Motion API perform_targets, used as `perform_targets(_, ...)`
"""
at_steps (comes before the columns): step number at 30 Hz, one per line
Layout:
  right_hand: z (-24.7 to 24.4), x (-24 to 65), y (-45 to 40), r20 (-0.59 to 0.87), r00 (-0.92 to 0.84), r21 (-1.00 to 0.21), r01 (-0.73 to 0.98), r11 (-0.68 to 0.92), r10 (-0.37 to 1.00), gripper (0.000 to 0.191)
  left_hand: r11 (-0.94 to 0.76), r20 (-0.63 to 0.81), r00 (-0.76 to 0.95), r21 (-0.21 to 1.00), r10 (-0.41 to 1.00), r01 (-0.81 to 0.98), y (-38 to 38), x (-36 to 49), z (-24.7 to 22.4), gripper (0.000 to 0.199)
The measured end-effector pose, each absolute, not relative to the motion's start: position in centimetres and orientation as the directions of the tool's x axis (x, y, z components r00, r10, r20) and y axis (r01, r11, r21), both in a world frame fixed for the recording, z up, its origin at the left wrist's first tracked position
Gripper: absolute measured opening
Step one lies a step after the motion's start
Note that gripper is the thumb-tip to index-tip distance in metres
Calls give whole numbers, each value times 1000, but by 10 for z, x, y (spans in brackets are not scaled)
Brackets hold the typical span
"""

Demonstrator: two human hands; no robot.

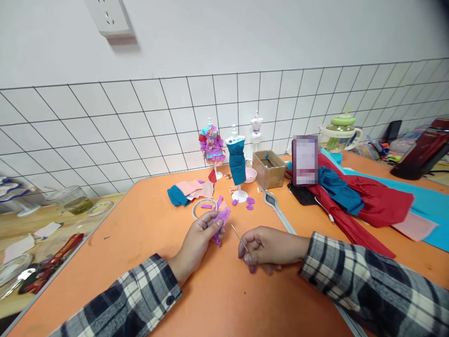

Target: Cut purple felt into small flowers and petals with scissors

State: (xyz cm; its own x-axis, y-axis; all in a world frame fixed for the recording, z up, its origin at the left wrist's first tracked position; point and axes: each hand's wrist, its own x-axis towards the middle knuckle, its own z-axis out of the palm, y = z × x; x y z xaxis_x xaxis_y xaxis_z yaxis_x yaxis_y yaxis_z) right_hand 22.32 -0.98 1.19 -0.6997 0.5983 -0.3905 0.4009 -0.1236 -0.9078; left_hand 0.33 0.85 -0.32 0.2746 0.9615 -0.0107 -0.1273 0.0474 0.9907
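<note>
My left hand point(200, 241) is closed, with a crinkled purple crepe paper piece point(222, 216) pinched between thumb and fingers. Part of the paper hangs below the fingers. To its right, my right hand point(258, 247) grips a thin stick point(239, 238) with a pale tip pointing up and left toward the paper. The stick and paper are apart. Just beyond my hands stands a small white mannequin in a teal dress point(237, 161). Purple paper scraps point(249, 201) lie near its base. A tape roll point(195, 206) rests behind my left hand.
Behind stand a mannequin in a ruffled purple dress point(213, 147), another white mannequin point(256, 127) and a cardboard box point(269, 171). A phone point(305, 161) stands upright beside red crepe paper point(379, 196). Farther right are a glass jug point(338, 133) and a dark red bottle point(421, 152).
</note>
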Motion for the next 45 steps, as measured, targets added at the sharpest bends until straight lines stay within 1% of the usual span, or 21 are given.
perform_targets(4,12,224,-10,-359,-688,-919,377,-112,631,33,61,-12,343,989,939,-132,5,4,-3,30)
perform_targets(7,11,225,-8,-343,-704,-925,370,-92,622,37,50,2,389,991,921,-122,5,5,-4,31)
perform_targets(12,12,224,-7,-220,-747,-959,284,2,627,31,50,-9,431,995,902,-85,1,7,-3,35)
perform_targets(17,7,224,-6,-198,-732,-969,246,-18,652,33,37,-4,450,997,893,-64,0,7,-3,36)
perform_targets(20,4,225,-4,-184,-722,-976,215,-35,667,37,20,28,449,995,893,-102,0,7,-2,35)
perform_targets(21,4,225,-4,-178,-722,-978,204,-41,669,38,10,50,449,992,892,-129,0,7,-1,39)
perform_targets(24,7,224,-6,-169,-744,-984,165,-68,647,36,-28,119,485,981,866,-192,-2,6,1,63)
perform_targets(25,9,223,-7,-168,-756,-985,150,-82,633,34,-34,131,507,980,852,-195,-2,5,2,65)
perform_targets(26,10,223,-8,-169,-767,-986,137,-98,619,33,-32,130,531,981,837,-190,-3,5,1,62)
perform_targets(29,10,223,-11,-190,-794,-981,130,-143,578,31,-9,99,553,987,827,-162,-3,4,-2,32)
perform_targets(30,9,224,-11,-208,-799,-977,142,-160,564,31,-3,90,547,988,832,-157,-2,3,-4,28)
perform_targets(33,6,226,-11,-254,-813,-963,163,-214,523,35,15,74,538,987,840,-160,-1,2,-6,28)
perform_targets(35,5,227,-12,-252,-833,-959,148,-241,493,37,35,59,549,987,833,-159,-1,2,-5,31)
perform_targets(41,2,224,-15,-141,-903,-938,-9,-346,406,41,60,-4,617,996,787,-69,-4,4,1,39)
perform_targets(45,-1,223,-13,-113,-897,-939,-44,-341,428,37,73,-31,622,996,783,-42,-4,5,1,45)
